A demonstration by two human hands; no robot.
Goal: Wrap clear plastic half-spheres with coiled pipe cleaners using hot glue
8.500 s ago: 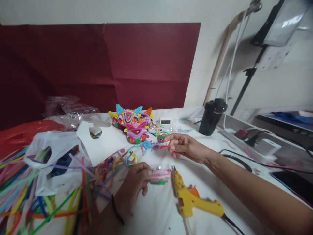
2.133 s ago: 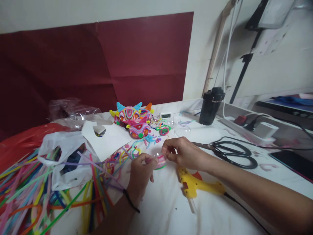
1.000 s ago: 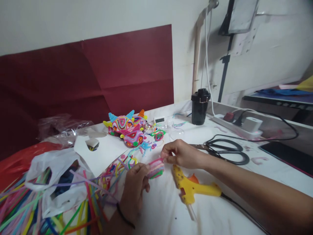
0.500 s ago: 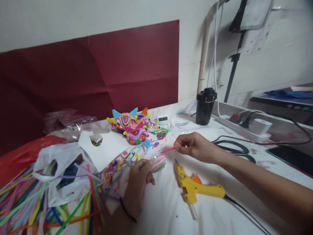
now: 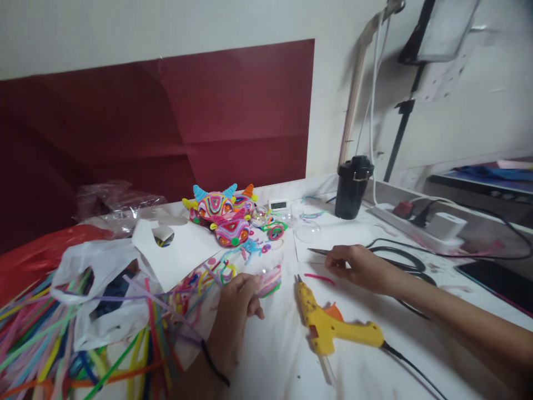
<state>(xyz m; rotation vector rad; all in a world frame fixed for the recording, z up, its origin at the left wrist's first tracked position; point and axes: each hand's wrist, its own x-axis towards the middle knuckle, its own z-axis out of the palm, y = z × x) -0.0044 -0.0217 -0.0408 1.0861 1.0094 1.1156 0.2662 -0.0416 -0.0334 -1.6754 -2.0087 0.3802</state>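
Left hand [image 5: 238,300] grips striped piece [image 5: 270,282]; right hand [image 5: 358,268], empty, rests on scissors [image 5: 391,261]; pink strip [image 5: 318,277] lies crosswise just left of it.

The scene is lit dimly and evenly; soft shadows are cast on the wall [image 5: 458,111], straight lines are bent near the edges, and detail is slightly smeared

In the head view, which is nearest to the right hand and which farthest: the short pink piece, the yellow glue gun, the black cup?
From the right hand:
1. Short pink piece, on the table just left of the fingertips.
2. Yellow glue gun, lying in front of the hand, nearer the camera.
3. Black cup, standing behind, by the wall.
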